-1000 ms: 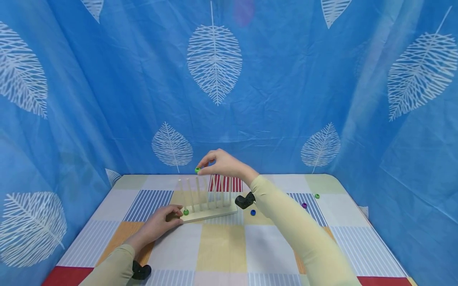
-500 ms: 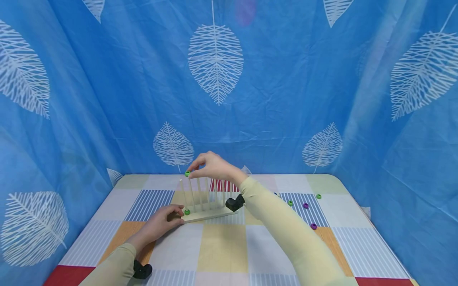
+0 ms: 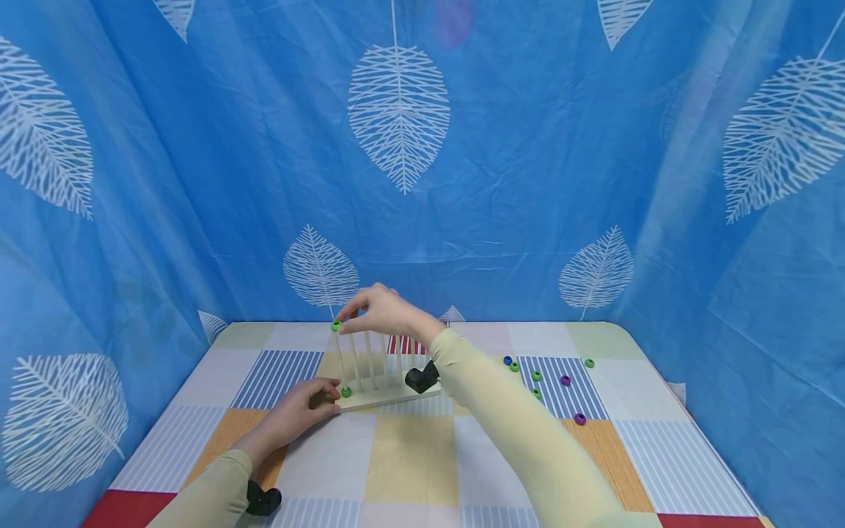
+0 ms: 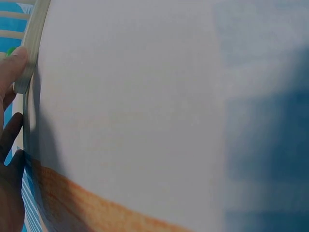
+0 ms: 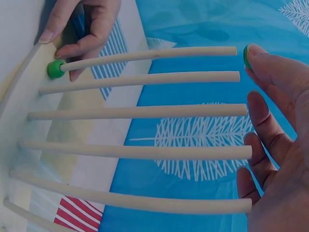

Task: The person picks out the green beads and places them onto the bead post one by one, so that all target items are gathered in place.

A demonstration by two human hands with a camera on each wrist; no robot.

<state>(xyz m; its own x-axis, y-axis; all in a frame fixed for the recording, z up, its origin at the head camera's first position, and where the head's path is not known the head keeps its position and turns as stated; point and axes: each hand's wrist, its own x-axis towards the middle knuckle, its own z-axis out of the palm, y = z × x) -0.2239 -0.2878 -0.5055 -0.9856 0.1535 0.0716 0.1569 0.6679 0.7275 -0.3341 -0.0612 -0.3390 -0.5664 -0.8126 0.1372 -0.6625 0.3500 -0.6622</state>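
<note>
A pale wooden peg rack (image 3: 392, 397) with a row of upright pegs stands on the table in the head view. My left hand (image 3: 305, 405) grips the left end of its base, thumb on the near side. Around the foot of the leftmost peg (image 5: 149, 57) sits a green bead (image 5: 55, 69). Between thumb and forefinger, my right hand (image 3: 383, 312) pinches another green bead (image 3: 337, 326) at that peg's top. In the right wrist view a small gap shows between this bead and the peg tip, and the fingers partly hide the bead.
To the right lie loose beads: a blue bead (image 3: 507, 360), several green beads (image 3: 537, 375) and two purple beads (image 3: 580, 419). A patchwork tablecloth (image 3: 412, 458) covers the table. A blue leaf-print curtain (image 3: 488, 183) hangs behind and along both sides.
My right hand has moved left and slightly down with the green bead, from above the middle pegs to the leftmost peg's top. The left hand stays on the rack.
</note>
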